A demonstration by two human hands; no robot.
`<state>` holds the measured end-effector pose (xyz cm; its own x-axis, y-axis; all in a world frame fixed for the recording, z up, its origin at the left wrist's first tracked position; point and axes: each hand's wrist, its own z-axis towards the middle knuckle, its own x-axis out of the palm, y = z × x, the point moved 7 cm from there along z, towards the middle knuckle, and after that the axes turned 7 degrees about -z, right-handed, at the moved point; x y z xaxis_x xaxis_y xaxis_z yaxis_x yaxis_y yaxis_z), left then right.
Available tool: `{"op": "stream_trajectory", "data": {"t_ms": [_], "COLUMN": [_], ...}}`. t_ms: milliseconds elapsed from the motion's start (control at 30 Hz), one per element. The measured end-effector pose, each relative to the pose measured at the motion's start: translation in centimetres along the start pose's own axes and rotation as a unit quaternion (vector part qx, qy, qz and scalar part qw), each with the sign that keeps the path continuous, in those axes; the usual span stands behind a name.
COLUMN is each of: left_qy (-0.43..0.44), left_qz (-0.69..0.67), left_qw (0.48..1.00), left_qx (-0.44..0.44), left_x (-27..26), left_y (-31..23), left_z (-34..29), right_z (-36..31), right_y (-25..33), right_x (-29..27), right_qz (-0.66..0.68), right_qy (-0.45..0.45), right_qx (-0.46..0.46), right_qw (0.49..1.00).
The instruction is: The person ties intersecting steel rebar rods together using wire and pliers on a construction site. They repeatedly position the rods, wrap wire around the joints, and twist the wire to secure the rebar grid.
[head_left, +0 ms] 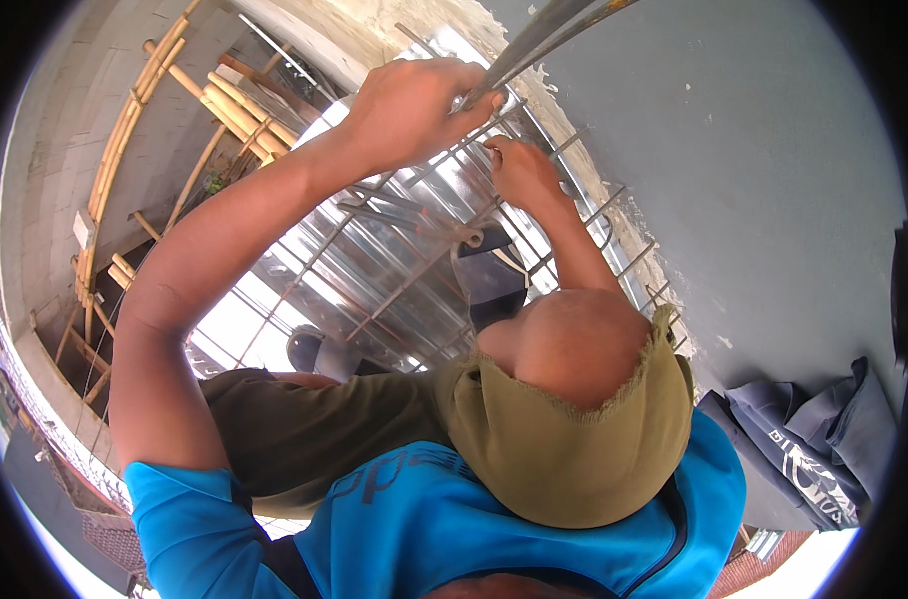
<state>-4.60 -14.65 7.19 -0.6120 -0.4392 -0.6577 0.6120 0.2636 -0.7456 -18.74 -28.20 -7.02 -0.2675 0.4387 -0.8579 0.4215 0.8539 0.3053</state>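
Note:
My left hand [409, 112] is closed around dark steel bars [534, 45] that slant to the upper right. Just below it on the right, my right hand [526, 175] has its fingers curled at a grid of steel reinforcing bars [399, 285]; whatever lies between its fingertips is too small to make out. My right forearm passes beyond my bent knee [584, 344]. Under the hands, a rusty metal piece with a rounded end [464, 236] lies across the grid, near my dark shoe [489, 275].
Shiny corrugated metal sheets [404, 319] lie beneath the bars. Bamboo poles [125, 150] stand over a drop at left, before a block wall [65, 110]. A grey wall [753, 180] borders the right, with dark folded cloth [808, 429] at lower right. My other shoe [309, 349] is at left.

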Motion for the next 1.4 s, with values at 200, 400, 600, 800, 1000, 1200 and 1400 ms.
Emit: {"op": "stream_trajectory", "data": {"t_ms": [200, 400, 600, 800, 1000, 1200, 1400], "left_qy": [0.079, 0.152, 0.113, 0.215, 0.197, 0.243, 0.216], "left_qz": [-0.016, 0.067, 0.114, 0.043, 0.035, 0.033, 0.038], "left_qw": [0.988, 0.969, 0.975, 0.939, 0.937, 0.925, 0.928], "left_qx": [-0.134, -0.181, -0.155, -0.266, -0.286, -0.289, -0.302], "left_x": [0.7, 3.5, 7.9, 10.5, 10.9, 12.2, 12.2], "left_y": [1.8, 6.2, 12.1, 13.6, 14.8, 16.0, 15.7], "left_z": [-0.1, -3.4, -7.3, -5.3, -5.8, -5.6, -6.0], "right_z": [1.7, 1.9, 2.7, 2.0, 1.8, 1.6, 1.7], "right_y": [-0.6, -1.3, -1.5, -1.5, -1.9, -2.0, -0.8], "right_x": [1.1, 2.4, 3.6, 3.3, 3.1, 2.4, 2.9], "right_qz": [0.066, 0.087, 0.142, 0.112, 0.071, 0.048, 0.055], "right_qy": [0.013, -0.006, 0.009, -0.016, -0.015, -0.001, 0.001], "right_qx": [0.024, -0.003, -0.021, 0.011, 0.004, 0.027, 0.005], "right_qw": [0.997, 0.996, 0.99, 0.994, 0.997, 0.998, 0.998]}}
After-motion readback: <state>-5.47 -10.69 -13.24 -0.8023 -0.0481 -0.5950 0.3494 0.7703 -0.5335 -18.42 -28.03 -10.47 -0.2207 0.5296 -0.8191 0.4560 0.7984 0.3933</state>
